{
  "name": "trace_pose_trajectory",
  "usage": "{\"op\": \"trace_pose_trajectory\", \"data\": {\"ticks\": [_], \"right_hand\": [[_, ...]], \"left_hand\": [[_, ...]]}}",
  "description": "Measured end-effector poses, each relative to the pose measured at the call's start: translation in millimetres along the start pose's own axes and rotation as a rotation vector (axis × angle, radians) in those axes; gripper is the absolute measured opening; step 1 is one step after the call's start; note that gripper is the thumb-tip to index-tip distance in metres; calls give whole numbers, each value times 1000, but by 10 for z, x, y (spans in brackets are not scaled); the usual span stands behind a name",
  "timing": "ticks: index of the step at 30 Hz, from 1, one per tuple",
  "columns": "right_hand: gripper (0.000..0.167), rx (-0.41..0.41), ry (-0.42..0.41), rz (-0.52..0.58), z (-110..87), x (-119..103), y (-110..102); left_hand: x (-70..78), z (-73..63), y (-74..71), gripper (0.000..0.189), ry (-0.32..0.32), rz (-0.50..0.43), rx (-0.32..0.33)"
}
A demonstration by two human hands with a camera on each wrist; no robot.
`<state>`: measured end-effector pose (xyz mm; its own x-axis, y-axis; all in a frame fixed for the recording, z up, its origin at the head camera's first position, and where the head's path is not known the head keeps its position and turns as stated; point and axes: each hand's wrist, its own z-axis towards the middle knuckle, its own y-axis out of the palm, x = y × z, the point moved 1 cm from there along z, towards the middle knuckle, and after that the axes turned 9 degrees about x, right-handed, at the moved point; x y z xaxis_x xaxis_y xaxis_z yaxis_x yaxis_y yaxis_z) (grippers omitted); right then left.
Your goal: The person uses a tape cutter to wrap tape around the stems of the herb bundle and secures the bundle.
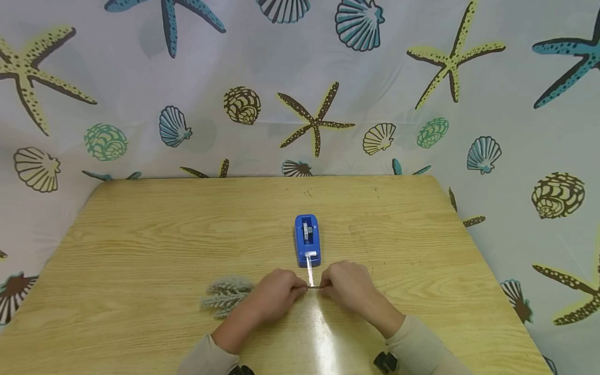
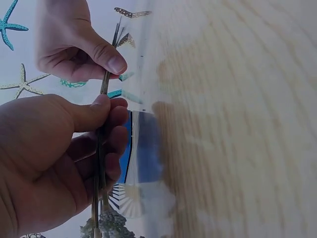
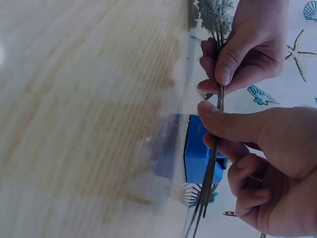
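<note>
Sleeves (image 1: 417,338) are lying at 5 and 7 o'clock | left hand (image 1: 275,299), right hand (image 1: 349,284) are pinching stems (image 1: 314,287) at 6 o'clock | stems are looking light, stiff, possibly brittle; mid-stem is seeming safest

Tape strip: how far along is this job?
Done: the tape strip is pulled out of the blue dispenser and appears to reach the stems.
In hand: left hand and right hand pinch the stems on either side.
Left: probably wrapping and cutting; the strip runs unbroken to the dispenser.
</note>
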<state>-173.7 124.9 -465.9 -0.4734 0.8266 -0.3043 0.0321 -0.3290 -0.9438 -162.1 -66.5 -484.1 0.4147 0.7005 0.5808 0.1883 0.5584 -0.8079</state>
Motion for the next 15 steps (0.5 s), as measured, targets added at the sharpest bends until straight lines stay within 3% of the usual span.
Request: {"op": "trace_pose_trajectory", "data": {"ticks": [7,15], "right_hand": [[11,25,-3,7,14,7,2],[11,-1,-41,32,19,12,24]], "left_hand": [[21,12,-19,15,-46,2,69],[46,37,-60,11,-8,96,111]]}}
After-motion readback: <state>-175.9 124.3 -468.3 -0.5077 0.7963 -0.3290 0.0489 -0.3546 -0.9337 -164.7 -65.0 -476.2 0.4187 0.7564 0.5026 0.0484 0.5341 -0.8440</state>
